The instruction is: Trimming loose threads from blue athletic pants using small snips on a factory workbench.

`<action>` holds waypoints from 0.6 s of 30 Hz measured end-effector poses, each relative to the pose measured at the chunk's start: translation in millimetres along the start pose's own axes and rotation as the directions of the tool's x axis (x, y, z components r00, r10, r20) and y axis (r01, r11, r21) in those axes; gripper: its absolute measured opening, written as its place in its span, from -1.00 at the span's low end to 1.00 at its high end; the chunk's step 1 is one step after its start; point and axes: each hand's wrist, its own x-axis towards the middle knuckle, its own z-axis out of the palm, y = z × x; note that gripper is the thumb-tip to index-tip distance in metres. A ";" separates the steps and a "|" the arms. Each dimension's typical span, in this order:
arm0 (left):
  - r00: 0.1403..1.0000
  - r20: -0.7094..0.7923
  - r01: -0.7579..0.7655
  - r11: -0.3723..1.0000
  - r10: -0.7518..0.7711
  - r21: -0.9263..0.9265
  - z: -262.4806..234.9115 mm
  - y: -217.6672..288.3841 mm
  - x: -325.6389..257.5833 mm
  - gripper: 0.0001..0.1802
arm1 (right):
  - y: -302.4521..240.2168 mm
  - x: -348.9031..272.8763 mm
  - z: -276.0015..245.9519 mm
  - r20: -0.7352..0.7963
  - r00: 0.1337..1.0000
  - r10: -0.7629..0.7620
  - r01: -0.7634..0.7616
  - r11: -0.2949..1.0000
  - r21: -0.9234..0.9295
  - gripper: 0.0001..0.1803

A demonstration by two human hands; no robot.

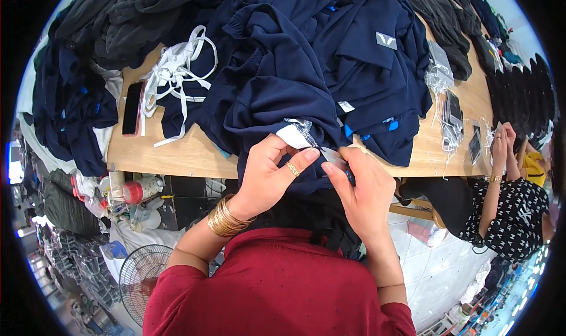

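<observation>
At the table's front edge my left hand is closed, thumb and fingers pinching a navy garment by its white-lined edge. Close beside it, my right hand is closed too, its thumb and forefinger around a small, pale grey flat piece whose kind I cannot make out. Both sets of fingertips nearly meet at the garment's edge. The rest of this garment lies bunched up on the table, beyond my hands. More navy garments with a grey logo patch are heaped to the right.
On the wooden table lie a phone and tangled white tape at left, with dark clothes behind. Packs of tags lie at right. A co-worker's hand is at the far right. A fan stands below left.
</observation>
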 end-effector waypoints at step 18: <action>0.989 0.005 0.145 0.987 -0.145 -0.061 4.7 -8.5 3.4 -0.89 | 19.1 1.3 0.3 0.040 0.976 0.212 -0.209 0.887 0.413 -0.66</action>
